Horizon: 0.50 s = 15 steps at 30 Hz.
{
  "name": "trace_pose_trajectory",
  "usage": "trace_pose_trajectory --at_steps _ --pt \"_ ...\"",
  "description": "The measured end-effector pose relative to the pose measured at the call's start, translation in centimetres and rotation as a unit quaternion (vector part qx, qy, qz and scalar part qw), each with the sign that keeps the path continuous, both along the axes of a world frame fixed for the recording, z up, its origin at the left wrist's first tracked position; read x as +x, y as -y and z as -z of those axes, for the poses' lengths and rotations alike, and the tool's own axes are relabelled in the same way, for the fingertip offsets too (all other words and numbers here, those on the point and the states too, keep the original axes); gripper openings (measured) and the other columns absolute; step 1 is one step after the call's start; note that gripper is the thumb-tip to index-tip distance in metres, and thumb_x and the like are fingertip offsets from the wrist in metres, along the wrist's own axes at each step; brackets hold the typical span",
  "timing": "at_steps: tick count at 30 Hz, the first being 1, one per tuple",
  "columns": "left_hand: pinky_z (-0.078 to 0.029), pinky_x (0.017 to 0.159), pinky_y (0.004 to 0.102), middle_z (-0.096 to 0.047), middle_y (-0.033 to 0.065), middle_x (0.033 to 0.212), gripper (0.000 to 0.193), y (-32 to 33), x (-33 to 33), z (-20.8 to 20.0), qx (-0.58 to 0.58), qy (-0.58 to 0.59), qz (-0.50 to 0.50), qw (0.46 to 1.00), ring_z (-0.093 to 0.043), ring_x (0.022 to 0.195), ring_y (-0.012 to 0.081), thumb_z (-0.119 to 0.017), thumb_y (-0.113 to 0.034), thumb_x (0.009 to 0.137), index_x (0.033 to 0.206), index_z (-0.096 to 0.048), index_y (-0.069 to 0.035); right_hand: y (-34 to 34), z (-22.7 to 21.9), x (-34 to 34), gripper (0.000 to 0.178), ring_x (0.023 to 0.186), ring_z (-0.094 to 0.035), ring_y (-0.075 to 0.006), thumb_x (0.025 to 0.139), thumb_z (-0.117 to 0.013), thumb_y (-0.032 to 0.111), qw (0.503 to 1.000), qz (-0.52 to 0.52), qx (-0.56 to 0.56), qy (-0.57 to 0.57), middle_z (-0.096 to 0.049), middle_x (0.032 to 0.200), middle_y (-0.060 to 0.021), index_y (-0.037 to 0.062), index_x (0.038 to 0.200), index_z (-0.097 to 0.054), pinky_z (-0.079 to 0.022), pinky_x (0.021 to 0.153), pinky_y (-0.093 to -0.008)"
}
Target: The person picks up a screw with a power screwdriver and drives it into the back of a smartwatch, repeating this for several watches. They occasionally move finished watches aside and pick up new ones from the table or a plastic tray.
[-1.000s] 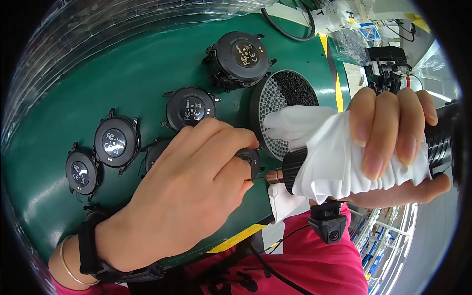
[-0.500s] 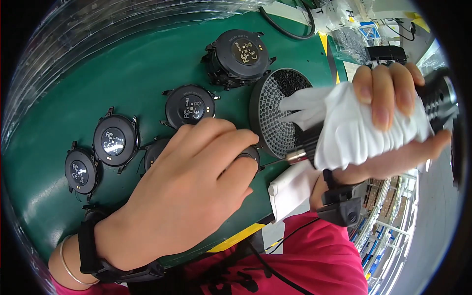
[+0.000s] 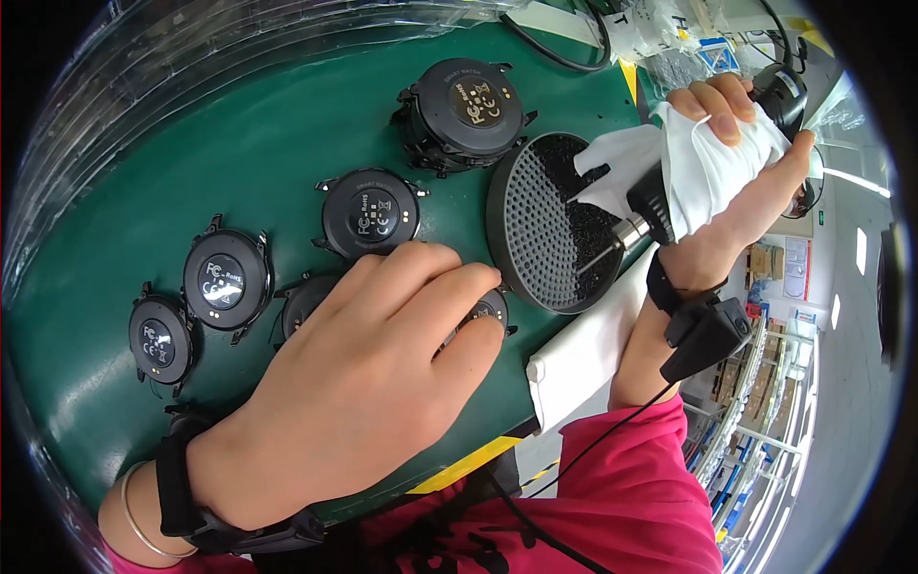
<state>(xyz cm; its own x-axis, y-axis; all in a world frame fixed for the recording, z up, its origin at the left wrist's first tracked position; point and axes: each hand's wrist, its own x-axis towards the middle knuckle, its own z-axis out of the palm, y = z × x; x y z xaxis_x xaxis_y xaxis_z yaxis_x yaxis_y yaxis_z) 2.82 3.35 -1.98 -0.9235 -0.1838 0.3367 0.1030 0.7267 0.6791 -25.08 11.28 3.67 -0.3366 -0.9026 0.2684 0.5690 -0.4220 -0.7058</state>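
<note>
My left hand [image 3: 354, 373] is closed over a black smartwatch body [image 3: 491, 306], gripping it against the green mat; most of the watch is hidden. My right hand [image 3: 741, 212] is wrapped around an electric screwdriver [image 3: 650, 199] with a white cloth [image 3: 712, 172] around its grip. The thin bit points down over the round dish [image 3: 526, 230], which has a perforated grey plate and a heap of tiny black screws [image 3: 564, 172]. Whether the bit touches a screw I cannot tell.
More watch bodies lie face down: one [image 3: 371, 212] beyond my left hand, two [image 3: 227, 277] at left, one [image 3: 306, 301] partly under my hand. A stack of them [image 3: 469, 110] stands behind. A folded white sheet [image 3: 583, 359] lies by the dish; a black cable [image 3: 564, 65] loops at the back.
My right hand has lifted the screwdriver off the watch and swung it up and right, so the bit now hangs over the screw dish. My left hand stays nearly where it was.
</note>
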Motion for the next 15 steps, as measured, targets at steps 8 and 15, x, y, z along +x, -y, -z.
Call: trace_pose_trajectory --at_steps 8,15 --pt "-0.05 0.086 0.0416 -0.062 0.0113 0.123 0.033 0.02 0.1 0.1 -0.004 -0.003 0.008 1.0 -0.058 0.107 0.0315 -0.078 -0.005 0.072 0.103 -0.067 -0.004 0.14 -0.25 0.74 0.049 0.068 -0.045 -0.0151 0.098 -0.047 0.052 0.999 0.048 0.02 0.01 -0.044 0.084 -0.0036 0.0039 0.104 -0.041 -0.039 0.076 -0.0349" --pt "-0.05 0.085 0.041 -0.062 0.0108 0.124 0.032 0.04 0.21 0.08 -0.013 -0.001 0.01 1.0 -0.058 0.107 0.0305 -0.078 -0.006 0.073 0.103 -0.067 -0.004 0.16 0.03 0.71 0.049 0.067 -0.045 -0.0149 0.099 -0.049 0.052 0.999 0.042 0.003 0.01 -0.043 0.084 -0.0037 0.0036 0.105 -0.042 -0.039 0.076 -0.0346"
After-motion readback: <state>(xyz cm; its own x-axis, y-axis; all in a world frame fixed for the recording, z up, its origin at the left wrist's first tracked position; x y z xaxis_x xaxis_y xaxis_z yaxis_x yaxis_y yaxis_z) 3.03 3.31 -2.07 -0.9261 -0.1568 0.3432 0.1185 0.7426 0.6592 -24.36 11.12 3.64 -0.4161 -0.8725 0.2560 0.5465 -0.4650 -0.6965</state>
